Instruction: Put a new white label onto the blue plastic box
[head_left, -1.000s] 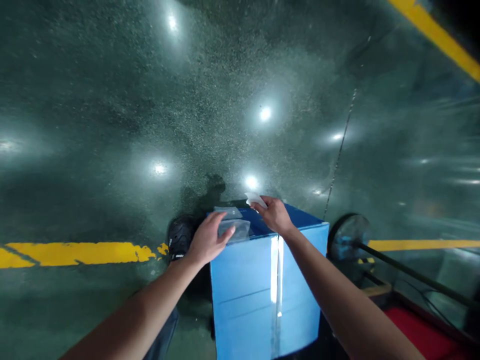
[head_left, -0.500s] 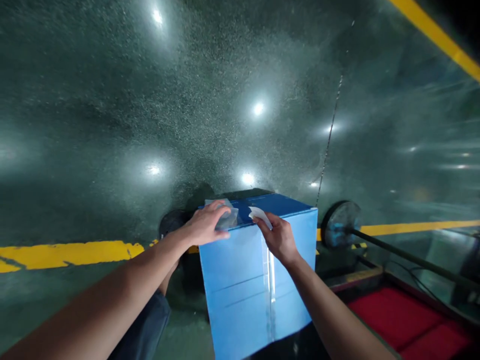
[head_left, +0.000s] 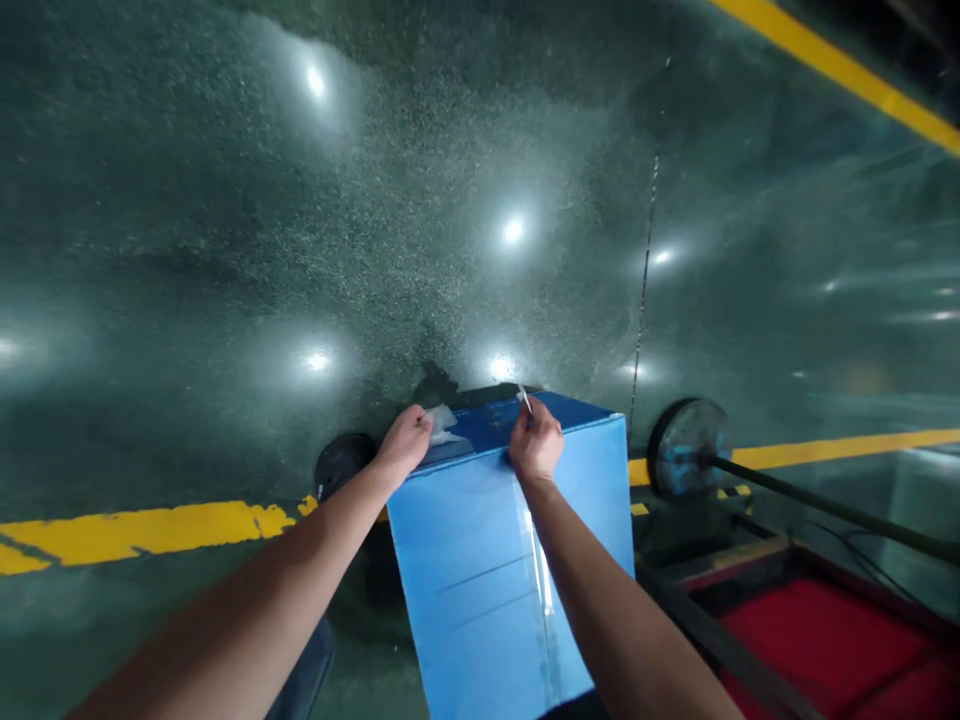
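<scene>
The left hand's fingers clamp clear film at the blue box's top; the right hand's pinch a white slip. Grip lightly to avoid creasing.

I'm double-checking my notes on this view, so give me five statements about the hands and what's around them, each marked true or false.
1. The right hand holds a small white piece. True.
2. The left hand holds nothing. False: it grips translucent film.
3. The box is blue. True.
4. In the picture, the wheel is left of the box. False: it is to the right.
5. A shiny strip runs down the box's facing side. True.
</scene>
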